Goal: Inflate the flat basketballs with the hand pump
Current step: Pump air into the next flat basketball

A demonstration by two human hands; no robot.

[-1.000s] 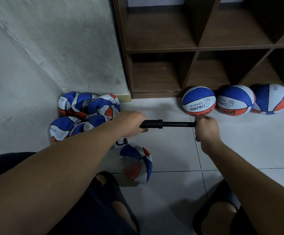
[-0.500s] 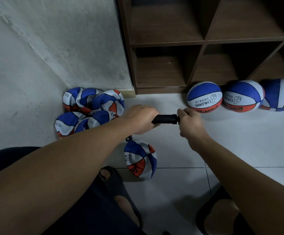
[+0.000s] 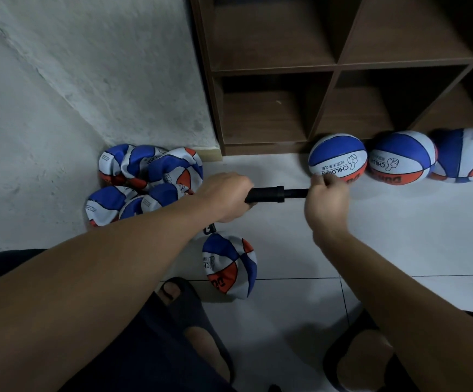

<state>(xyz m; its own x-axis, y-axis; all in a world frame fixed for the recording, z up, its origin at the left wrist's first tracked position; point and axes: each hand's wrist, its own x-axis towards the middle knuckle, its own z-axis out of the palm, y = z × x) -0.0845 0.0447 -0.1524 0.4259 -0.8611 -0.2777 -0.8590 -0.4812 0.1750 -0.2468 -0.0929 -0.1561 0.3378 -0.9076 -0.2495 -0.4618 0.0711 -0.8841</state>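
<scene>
Drawn out again from centre frame, the pump (image 3: 275, 194) handle sits gripped in the right hand (image 3: 325, 206); left hand (image 3: 225, 199) clasps the barrel. Full, straight strokes should best fill the limp ball (image 3: 229, 267).

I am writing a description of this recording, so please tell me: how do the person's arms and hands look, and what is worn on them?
Both forearms are bare up to the frame edge: no sleeves show. The left hand and the right hand wear no gloves, and no watch, ring or band is visible on either wrist or on the fingers. No markings can be seen on them.
</scene>
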